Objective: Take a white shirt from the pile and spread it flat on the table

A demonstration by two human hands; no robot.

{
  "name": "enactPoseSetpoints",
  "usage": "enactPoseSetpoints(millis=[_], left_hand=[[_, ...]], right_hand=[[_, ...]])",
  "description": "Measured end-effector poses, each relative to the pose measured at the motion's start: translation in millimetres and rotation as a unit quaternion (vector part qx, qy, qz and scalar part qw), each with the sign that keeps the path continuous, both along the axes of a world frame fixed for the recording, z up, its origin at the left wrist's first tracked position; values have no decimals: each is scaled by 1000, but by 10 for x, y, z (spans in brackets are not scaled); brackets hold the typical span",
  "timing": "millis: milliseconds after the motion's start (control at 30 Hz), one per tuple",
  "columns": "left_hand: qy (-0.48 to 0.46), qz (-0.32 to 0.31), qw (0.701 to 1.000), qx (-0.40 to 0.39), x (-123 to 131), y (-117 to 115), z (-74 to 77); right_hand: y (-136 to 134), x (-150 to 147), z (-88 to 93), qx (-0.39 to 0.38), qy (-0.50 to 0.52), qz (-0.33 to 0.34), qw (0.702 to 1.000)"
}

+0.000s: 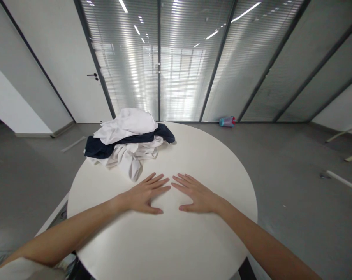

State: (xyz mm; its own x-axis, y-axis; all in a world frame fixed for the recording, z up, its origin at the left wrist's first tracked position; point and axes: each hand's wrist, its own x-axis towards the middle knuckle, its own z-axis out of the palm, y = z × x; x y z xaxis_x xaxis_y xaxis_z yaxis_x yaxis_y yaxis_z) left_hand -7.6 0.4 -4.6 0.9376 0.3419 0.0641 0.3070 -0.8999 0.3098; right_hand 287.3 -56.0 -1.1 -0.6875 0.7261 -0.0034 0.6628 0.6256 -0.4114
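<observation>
My left hand [146,194] lies flat, palm down, on the round white table [164,245], its fingers spread. Opposite it, my right hand [195,194] rests the same way, with its fingertips close to those of the left. Neither hand holds anything. Just beyond my left hand is a loose pile of clothes at the table's far left: a white garment [129,124] on top, a dark navy garment [99,147] in the middle, and crumpled white cloth [132,155] underneath. What kind of garments they are, I cannot tell.
A blue and red patterned bundle [227,121] lies on the grey floor [287,175] by the glass partition [182,77]. To the left stands a white door [76,70] with a dark handle. Pale legs of furniture [344,182] show at the right.
</observation>
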Motion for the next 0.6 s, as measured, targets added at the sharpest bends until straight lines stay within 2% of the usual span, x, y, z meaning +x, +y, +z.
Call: enactPoseSetpoints(millis=[133,200,267,333,400,433,533,600], left_hand=[[-16,0,1000,25,21,3,-30],[-71,16,996,55,17,27,-23],[-157,74,980,100,-21,104,51],[-239,163,944,158,-103,267,225],[-295,253,899,202,-217,544,492],[-314,294,877,214,-277,725,643],[-352,399,819,216,-420,1375,1042],[-318,451,811,197,-455,1791,1175]], right_hand=[[-6,-28,12,-4,29,-17,999],[56,-30,53,2,105,-86,991],[177,-23,129,13,218,-206,954],[330,-23,213,30,322,-308,895],[468,-50,257,40,380,-343,858],[518,-77,252,34,392,-342,853],[566,-188,141,-31,380,-320,867],[532,-255,44,-77,363,-306,877]])
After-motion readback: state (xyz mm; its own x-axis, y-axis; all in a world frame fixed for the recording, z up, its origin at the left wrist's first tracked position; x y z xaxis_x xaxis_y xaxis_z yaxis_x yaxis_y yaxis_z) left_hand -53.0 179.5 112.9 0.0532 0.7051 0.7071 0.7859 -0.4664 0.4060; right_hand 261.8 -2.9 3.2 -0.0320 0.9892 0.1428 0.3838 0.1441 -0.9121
